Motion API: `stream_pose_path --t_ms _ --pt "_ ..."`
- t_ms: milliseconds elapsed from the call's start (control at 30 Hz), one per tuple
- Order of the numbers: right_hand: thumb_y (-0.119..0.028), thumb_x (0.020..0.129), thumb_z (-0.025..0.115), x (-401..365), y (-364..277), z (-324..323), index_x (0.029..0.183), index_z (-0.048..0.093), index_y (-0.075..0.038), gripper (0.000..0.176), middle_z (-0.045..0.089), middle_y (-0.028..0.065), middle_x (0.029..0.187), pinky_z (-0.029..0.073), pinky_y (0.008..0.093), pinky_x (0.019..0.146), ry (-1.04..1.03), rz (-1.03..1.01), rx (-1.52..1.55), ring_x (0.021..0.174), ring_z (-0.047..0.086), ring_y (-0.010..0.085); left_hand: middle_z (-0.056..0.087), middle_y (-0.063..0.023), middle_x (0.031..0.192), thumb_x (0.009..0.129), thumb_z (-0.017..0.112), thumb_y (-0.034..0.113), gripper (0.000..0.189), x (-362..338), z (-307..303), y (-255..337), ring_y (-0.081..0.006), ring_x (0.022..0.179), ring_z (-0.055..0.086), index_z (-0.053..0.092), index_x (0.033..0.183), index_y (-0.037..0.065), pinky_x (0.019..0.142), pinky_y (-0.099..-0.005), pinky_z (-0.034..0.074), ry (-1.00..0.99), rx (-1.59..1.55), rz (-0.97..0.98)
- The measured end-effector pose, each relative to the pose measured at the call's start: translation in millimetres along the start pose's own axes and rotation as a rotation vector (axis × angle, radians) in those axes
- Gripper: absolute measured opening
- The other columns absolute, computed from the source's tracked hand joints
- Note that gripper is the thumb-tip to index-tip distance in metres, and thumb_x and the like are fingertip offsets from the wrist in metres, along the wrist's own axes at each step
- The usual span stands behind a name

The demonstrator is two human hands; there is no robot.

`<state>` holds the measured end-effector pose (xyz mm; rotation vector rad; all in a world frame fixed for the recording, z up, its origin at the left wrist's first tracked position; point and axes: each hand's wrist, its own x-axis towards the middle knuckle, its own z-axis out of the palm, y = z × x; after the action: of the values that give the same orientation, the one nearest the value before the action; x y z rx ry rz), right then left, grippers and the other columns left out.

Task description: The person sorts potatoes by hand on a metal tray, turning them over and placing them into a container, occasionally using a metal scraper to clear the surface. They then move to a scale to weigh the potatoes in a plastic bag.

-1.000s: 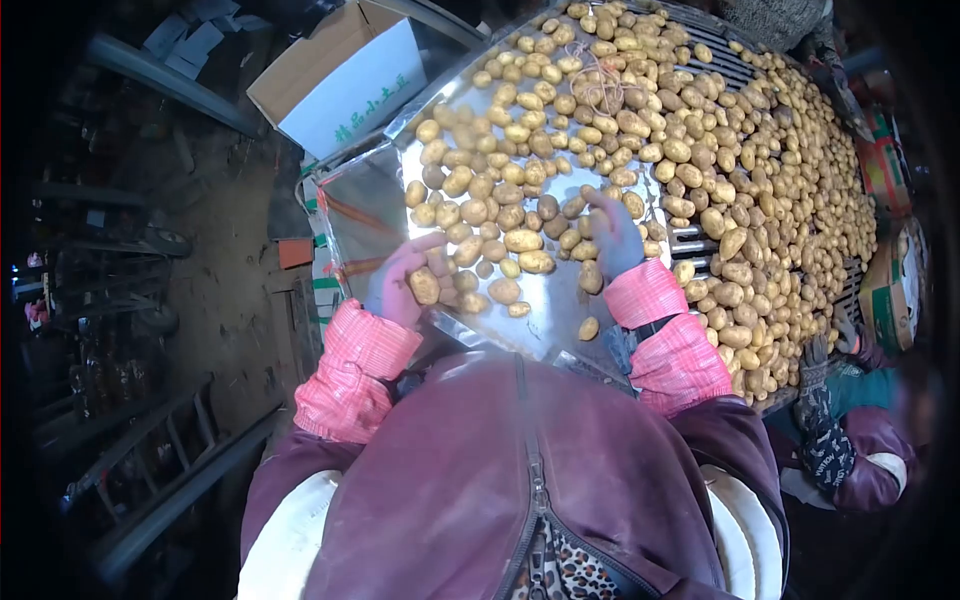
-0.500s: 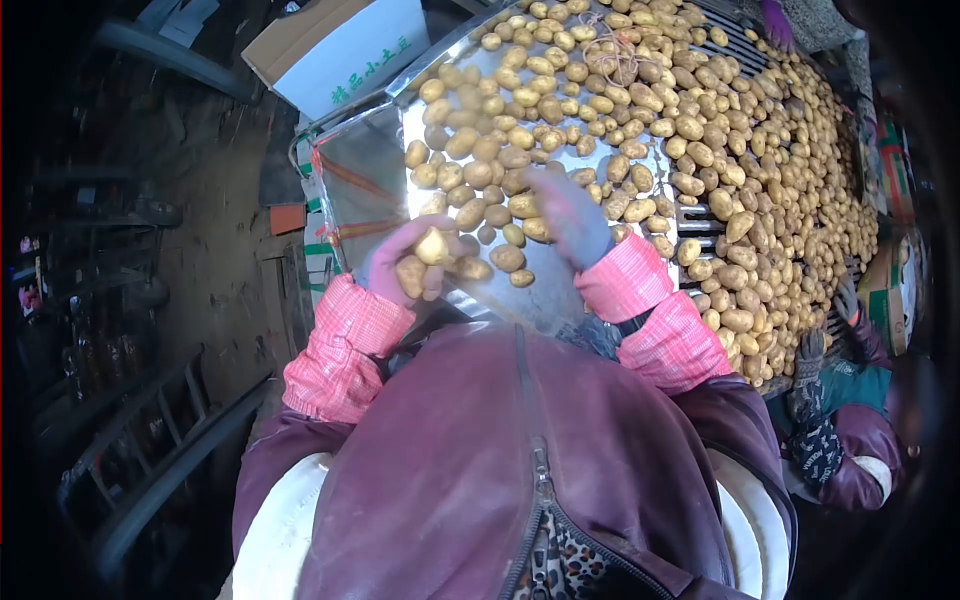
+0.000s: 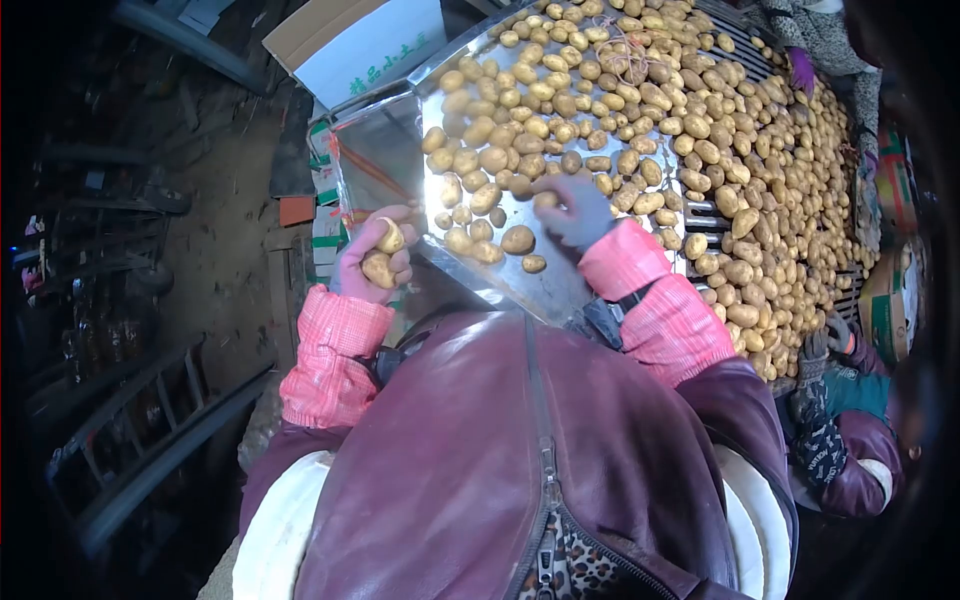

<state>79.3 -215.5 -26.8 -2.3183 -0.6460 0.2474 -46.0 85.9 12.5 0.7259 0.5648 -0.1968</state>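
My left hand [image 3: 352, 268], in a pinkish glove, is closed around potatoes at the left edge of the metal tray [image 3: 560, 275]. An upper potato [image 3: 390, 237] and a lower potato [image 3: 378, 269] show between its fingers. Over the tray, my right hand [image 3: 580, 212], in a grey and purple glove, has its fingers curled on a small potato [image 3: 545, 201]. Loose potatoes [image 3: 492, 160] lie spread before both hands. A larger brown potato [image 3: 517, 240] and a smaller one [image 3: 533, 263] rest on the metal between them.
Many potatoes [image 3: 770, 220] cover a slatted rack [image 3: 708, 222] on the right. Pink string [image 3: 622, 62] lies on the potatoes at the back. A white carton [image 3: 375, 55] stands behind the tray. Gloved hands of other people [image 3: 802, 70] [image 3: 812, 350] are at the right side.
My left hand has moved left and away from the tray's potatoes, still holding potatoes. My right hand has come slightly lower, its fingers now curled on a small potato.
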Motion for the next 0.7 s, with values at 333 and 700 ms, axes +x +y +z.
stream_pose_path --t_ms 333,700 --pt "-0.013 0.083 0.056 -42 -27 -22 0.098 0.066 -0.005 0.019 0.065 0.0033 0.091 0.046 0.0248 0.056 0.026 0.476 0.923 0.077 0.061 0.0124 0.064 -0.0084 0.103 0.096 0.054 0.031 0.031 -27 98 1 -0.0113 0.063 0.054 0.058 0.115 0.007 0.053 -0.0231 0.043 -0.249 0.714 -0.381" --pt "-0.017 0.085 0.061 -75 -24 5 0.114 0.065 -0.006 0.031 0.065 0.0033 0.090 0.048 0.0265 0.063 0.058 0.559 0.582 0.071 0.059 0.0124 0.063 -0.0053 0.098 0.094 0.058 0.032 0.031 5 7 -2 -0.0102 0.065 0.055 0.058 0.115 0.010 0.050 -0.0250 0.044 0.016 0.339 0.021"
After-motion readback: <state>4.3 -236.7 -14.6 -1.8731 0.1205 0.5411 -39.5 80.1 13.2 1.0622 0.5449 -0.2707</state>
